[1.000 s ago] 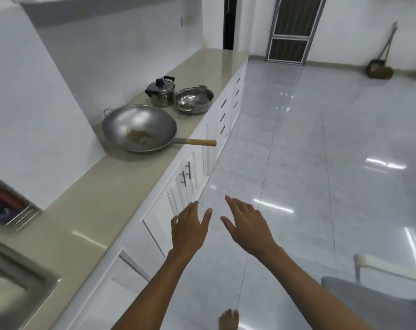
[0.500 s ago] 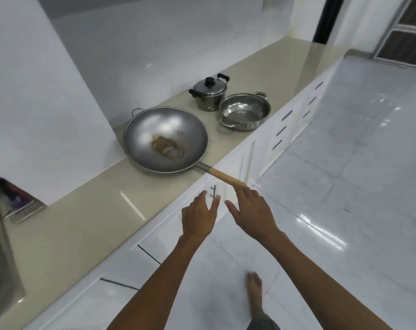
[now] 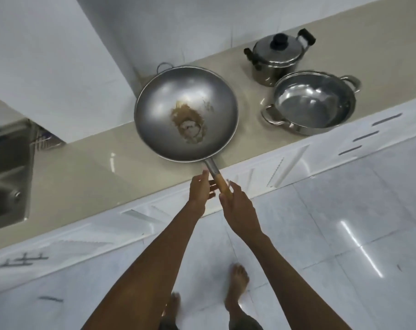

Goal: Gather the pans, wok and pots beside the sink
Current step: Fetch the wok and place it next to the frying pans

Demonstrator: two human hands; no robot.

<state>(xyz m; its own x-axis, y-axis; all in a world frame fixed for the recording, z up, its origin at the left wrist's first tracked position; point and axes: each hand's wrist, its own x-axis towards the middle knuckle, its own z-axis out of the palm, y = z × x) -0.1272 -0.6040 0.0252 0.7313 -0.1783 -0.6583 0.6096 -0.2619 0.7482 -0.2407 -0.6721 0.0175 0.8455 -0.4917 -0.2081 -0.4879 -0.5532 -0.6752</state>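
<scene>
Both hands, spread in mid-air a second ago, have reached the wok (image 3: pixel 186 113) just beyond them on the counter (image 3: pixel 83 167): right hand (image 3: pixel 238 203) closing around its wooden handle (image 3: pixel 222 184), left hand (image 3: pixel 199 189) open alongside, so carrying toward the sink (image 3: pixel 7 177) can begin.

The sink (image 3: pixel 9 177) is cut off by the left edge, blurred.

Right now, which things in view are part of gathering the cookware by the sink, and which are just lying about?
Part of the job:
wok, handle between left hand and right hand
lidded pot
open two-handled pot
sink, far left

Just lying about:
wire rack by the sink
cabinet drawers below the counter
</scene>
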